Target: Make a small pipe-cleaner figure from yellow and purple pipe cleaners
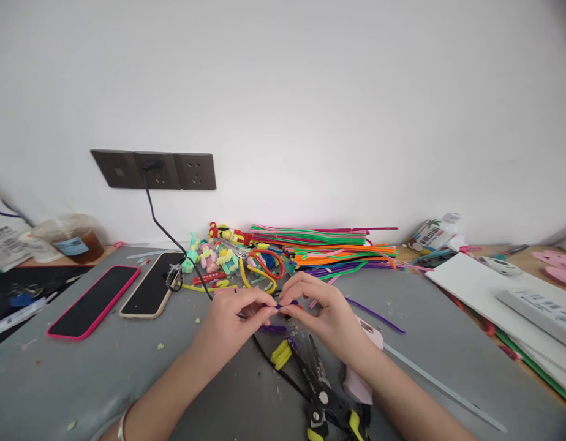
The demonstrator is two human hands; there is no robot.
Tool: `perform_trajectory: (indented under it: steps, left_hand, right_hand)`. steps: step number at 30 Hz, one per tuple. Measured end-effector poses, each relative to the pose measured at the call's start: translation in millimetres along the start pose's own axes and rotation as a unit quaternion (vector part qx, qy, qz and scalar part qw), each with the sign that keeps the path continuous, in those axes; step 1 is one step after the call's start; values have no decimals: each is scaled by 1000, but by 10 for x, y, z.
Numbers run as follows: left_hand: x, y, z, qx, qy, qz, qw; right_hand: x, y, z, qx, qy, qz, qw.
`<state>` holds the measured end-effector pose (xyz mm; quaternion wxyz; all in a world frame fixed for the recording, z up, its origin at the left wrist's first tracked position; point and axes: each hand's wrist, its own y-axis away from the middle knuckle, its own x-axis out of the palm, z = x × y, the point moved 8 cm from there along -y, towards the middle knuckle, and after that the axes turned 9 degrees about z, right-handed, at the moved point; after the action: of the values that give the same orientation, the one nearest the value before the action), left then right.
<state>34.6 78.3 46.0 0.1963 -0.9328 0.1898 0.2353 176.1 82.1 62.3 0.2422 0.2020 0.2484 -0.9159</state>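
Note:
Above the middle of the grey table, my left hand (230, 321) and my right hand (331, 315) meet fingertip to fingertip. Both pinch a short purple pipe cleaner (279, 305), mostly hidden by the fingers. Just below them lie a folded purple piece (272, 329) and a fuzzy yellow piece (281, 354) with a purple end. Black pliers with yellow on the handles (323, 398) rest near my right forearm. Partly under that forearm sits a pale pink tool (356, 386), its kind unclear. A loose purple pipe cleaner (377, 315) lies right of my right hand.
Bundled pipe cleaners (310, 236) and small fuzzy figures (209, 256) line the wall. Two phones (95, 301) (152, 286) lie left. A black cable (157, 222) runs from the socket across the table. A translucent stick (443, 386) and white box (476, 291) are right.

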Motion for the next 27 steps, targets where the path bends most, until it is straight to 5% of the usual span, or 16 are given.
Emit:
perform_trajectory:
  steps: [11, 20, 27]
  left_hand:
    - [-25, -11, 49, 16, -61, -35, 997]
    - [-61, -17, 71, 21, -104, -36, 994]
    - [-7, -6, 110, 25, -126, -26, 991]
  right_hand:
    - [-10, -12, -38, 1, -6, -3, 1000]
    - [-847, 88, -342, 53, 90, -188, 977]
    - [-737, 26, -568, 52, 297, -39, 953]
